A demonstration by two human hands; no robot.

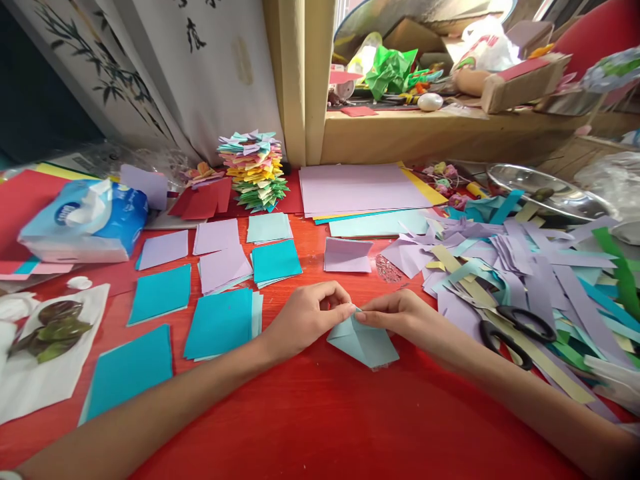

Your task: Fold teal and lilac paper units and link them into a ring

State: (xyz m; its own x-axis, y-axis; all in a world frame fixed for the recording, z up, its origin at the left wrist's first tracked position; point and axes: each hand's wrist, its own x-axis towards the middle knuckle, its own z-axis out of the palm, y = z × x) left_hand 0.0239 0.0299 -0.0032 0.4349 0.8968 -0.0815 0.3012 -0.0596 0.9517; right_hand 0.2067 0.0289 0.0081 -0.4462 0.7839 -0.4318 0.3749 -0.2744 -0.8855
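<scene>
Between my two hands is a pale blue sheet of paper [370, 343], partly folded, with creases across it and its lower edge on the red table [320, 420]. My left hand [320, 310] pinches its top point from the left, thumb against fingers. From the right, my right hand [395, 312] pinches the same top part, its fingertips almost touching the left ones. A lilac paper piece [349, 255] with a crease lies just beyond my hands. Left of my left hand are square stacks, among them a teal stack [220, 323] and a lilac stack [225, 268].
Black-handled scissors [515, 327] lie on a heap of paper strips [540, 260] at right, near a metal bowl [550, 190]. Large lilac sheets [355, 190] and a tower of folded paper [254, 172] stand at the back. A tissue pack [83, 223] is at left.
</scene>
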